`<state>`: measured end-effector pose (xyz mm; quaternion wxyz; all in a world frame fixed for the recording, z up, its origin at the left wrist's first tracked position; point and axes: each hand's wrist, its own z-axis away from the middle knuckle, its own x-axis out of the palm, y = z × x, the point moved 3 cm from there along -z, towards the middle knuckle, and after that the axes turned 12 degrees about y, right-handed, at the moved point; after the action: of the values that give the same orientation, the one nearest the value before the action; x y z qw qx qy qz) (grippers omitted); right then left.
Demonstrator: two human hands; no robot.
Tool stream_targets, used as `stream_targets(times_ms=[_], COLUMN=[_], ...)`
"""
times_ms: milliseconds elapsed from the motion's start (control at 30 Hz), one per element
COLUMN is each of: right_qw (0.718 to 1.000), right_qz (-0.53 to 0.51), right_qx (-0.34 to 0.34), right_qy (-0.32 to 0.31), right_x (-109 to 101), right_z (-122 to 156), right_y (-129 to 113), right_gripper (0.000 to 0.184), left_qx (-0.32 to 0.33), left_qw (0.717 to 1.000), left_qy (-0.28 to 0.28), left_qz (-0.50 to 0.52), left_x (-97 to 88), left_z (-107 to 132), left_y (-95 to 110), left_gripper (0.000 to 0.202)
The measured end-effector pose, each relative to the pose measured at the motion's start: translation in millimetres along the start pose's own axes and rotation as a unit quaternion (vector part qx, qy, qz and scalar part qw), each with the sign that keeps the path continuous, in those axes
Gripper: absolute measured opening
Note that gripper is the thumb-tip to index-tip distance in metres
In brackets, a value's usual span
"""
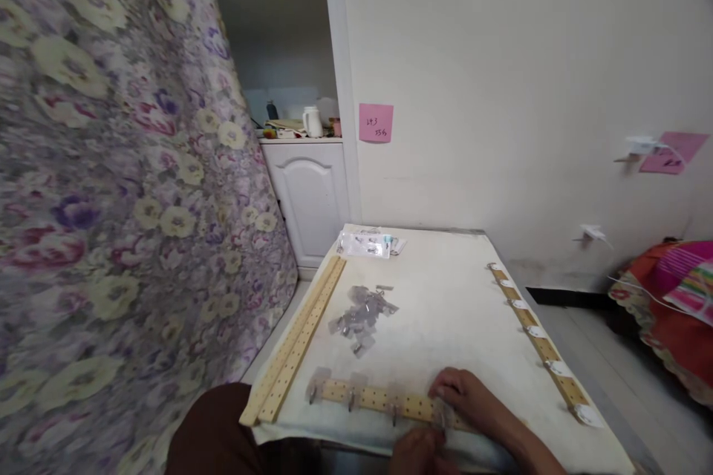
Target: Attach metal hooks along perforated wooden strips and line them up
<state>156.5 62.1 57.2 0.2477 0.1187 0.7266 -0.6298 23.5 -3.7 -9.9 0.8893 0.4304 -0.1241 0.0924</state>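
Observation:
A pale wooden strip with rows of holes (373, 395) lies across the front of the table. Several clear plastic pieces with metal hooks sit along it. At its right part, one such clear hook piece (443, 415) is between my two hands. My right hand (462, 395) is closed over it from the far side, fingers bent and pressed together. From the near edge my left hand (417, 451) pinches at its lower end; the fingertips are partly hidden. A loose pile of clear hook pieces (362, 315) lies beyond the strip.
Two holed wooden strips (304, 334) lie along the table's left edge. Another strip with white-backed hooks (538, 341) runs along the right edge. Printed packets (365, 245) lie at the back of the white-covered table (440, 274). A flowered curtain (128, 185) hangs at left.

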Motion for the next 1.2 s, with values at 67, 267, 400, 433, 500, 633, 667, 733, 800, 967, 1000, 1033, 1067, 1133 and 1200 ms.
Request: stream_targets(times_ms=[67,267,400,433,500,633,667,733,800,967,1000,1033,1067,1133,1200], right_qw=[1.000,0.999,0.998,0.997,0.997,0.997,0.997,0.998,0.999,0.999,0.999,0.999,0.999,0.999,0.999], right_qz=[-0.002,0.035,0.064,0.070,0.076,0.073,0.069,0.057,0.043,0.030,0.027,0.024,0.023,0.024,0.025], right_qx=[-0.004,0.004,0.008,0.007,0.005,0.008,0.011,0.017,0.016,0.007,0.008,0.010,0.014,0.018,0.018], right_qy=[-0.004,0.025,0.026,0.024,0.022,0.025,0.026,0.027,0.026,0.029,0.029,0.030,0.029,0.029,0.029], right_x=[-0.3,3.5,4.8,4.8,4.6,5.0,5.3,5.7,6.1,6.2,6.3,6.3,6.5,6.5,6.1], right_z=[-0.3,-2.1,-2.9,-3.0,-3.1,-2.7,-2.4,-1.7,-0.9,0.1,0.1,0.1,0.0,-0.1,-0.2], right_y=[1.9,12.9,15.7,15.6,15.4,15.1,14.9,14.2,13.1,11.9,11.7,11.5,11.2,10.8,11.3], right_gripper=[0.024,0.022,0.021,0.021,0.022,0.020,0.020,0.019,0.019,0.021,0.022,0.022,0.022,0.022,0.022], left_qx=[-0.008,0.000,-0.007,-0.007,-0.003,0.002,0.003,0.003,-0.002,-0.012,-0.013,-0.014,-0.017,-0.020,-0.026], left_qw=[0.999,0.999,0.997,0.996,0.995,0.993,0.993,0.992,0.992,0.992,0.992,0.992,0.992,0.990,0.988], left_qy=[0.037,0.037,0.079,0.087,0.088,0.102,0.105,0.108,0.110,0.115,0.115,0.115,0.119,0.127,0.139], left_qz=[-0.017,-0.014,-0.026,-0.032,-0.040,-0.057,-0.057,-0.060,-0.062,-0.057,-0.053,-0.050,-0.050,-0.053,-0.057], left_x=[4.8,9.5,10.8,11.8,14.5,16.4,16.5,16.7,17.2,19.4,20.1,20.7,21.1,21.6,21.7], left_z=[-2.3,-2.9,0.9,1.9,4.3,10.2,11.3,12.5,11.8,5.6,4.0,2.6,1.2,-1.1,-2.8], left_y=[-0.6,0.0,6.2,8.3,12.3,17.4,18.1,18.9,18.6,14.8,13.7,12.7,11.6,10.1,8.8], left_gripper=[0.051,0.048,0.042,0.040,0.039,0.040,0.039,0.037,0.034,0.032,0.034,0.036,0.037,0.036,0.032])
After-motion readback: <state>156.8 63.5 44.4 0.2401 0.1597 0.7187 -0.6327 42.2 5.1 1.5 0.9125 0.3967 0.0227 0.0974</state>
